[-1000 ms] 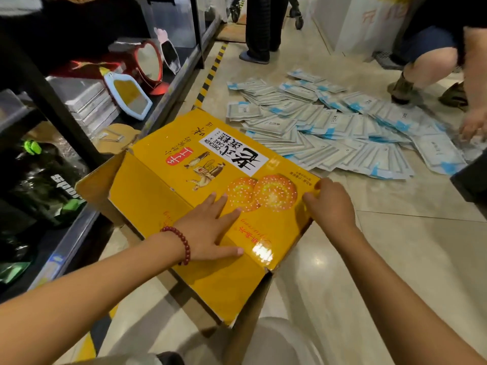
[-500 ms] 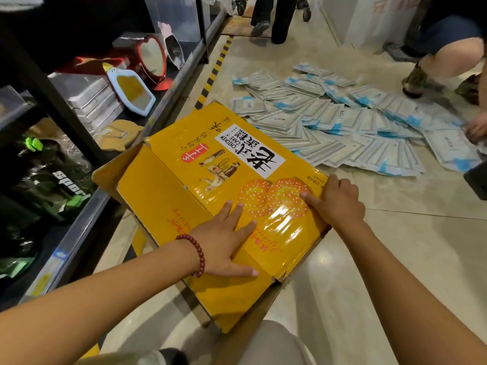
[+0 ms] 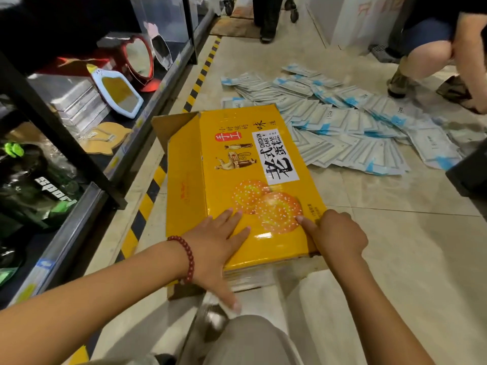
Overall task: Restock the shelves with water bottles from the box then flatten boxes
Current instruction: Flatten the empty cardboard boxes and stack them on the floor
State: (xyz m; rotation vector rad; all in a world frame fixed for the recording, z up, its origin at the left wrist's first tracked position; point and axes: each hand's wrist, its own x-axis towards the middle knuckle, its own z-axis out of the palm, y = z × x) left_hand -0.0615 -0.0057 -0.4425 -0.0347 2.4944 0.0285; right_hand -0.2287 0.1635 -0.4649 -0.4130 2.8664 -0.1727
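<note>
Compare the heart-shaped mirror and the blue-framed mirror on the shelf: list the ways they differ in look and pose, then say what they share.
The heart-shaped mirror has a red frame; the blue-framed mirror is pale blue with an angular outline. The heart-shaped mirror stands nearly upright, farther back along the shelf; the blue-framed mirror leans well back, nearer the camera. Both sit on the same dark shelf, their glass facing the aisle.

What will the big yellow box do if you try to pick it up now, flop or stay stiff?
The yellow box lies pressed flat under the left hand and right hand, so it is probably light. Its loose end flap would likely swing. The glossy surface shines, so it might slip.
</note>
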